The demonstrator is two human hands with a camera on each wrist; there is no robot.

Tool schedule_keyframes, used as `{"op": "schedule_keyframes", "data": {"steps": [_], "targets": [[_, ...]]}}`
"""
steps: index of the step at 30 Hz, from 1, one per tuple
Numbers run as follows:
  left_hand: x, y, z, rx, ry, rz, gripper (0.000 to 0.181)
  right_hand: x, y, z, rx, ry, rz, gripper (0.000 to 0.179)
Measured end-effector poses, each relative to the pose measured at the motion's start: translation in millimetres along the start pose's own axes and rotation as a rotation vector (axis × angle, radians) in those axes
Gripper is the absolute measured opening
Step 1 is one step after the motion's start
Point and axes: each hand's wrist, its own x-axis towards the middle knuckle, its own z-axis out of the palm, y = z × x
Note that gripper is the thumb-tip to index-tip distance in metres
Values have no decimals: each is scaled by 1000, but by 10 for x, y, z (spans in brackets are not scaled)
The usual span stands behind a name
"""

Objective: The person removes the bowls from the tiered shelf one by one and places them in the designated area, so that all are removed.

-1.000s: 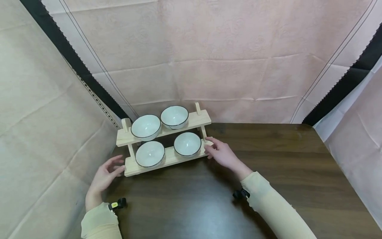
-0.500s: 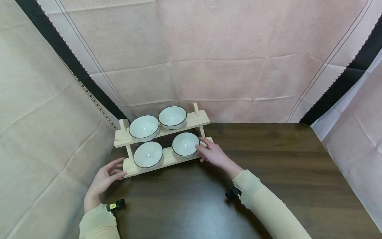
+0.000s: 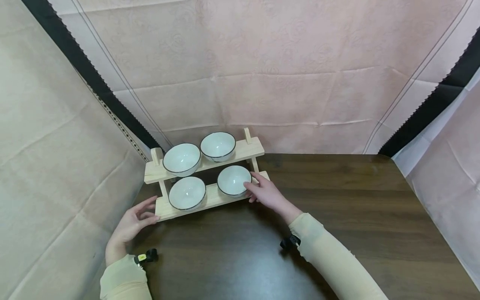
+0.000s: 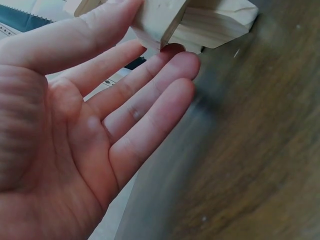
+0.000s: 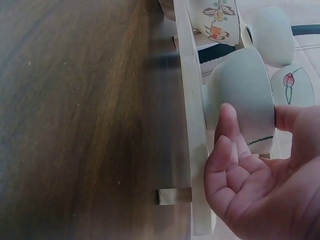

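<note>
Head view, clock on rack centre: two-tier wooden rack (image 3: 212,194) on tabletop (image 3: 225,258), bearing four bowls (image 3: 181,158). Left hand (image 3: 130,223) — fingers loosely extended — touches rack end, 8 o'clock. Right hand (image 3: 269,196) curls thumb and fingers about the lower-shelf bowl (image 3: 233,180), 3 o'clock.
</note>
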Motion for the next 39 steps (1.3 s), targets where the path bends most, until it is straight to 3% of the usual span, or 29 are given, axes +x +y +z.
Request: {"op": "schedule_keyframes", "data": {"steps": [12, 29, 39], "targets": [[-1, 49, -16, 57, 4, 1, 78, -3, -8, 10, 20, 3, -2, 65], [-7, 22, -3, 37, 6, -5, 78, -1, 1, 25, 58, 34, -3, 63], [2, 48, 15, 39, 13, -34, 78, -173, 106, -105, 69, 68, 2, 61]]}}
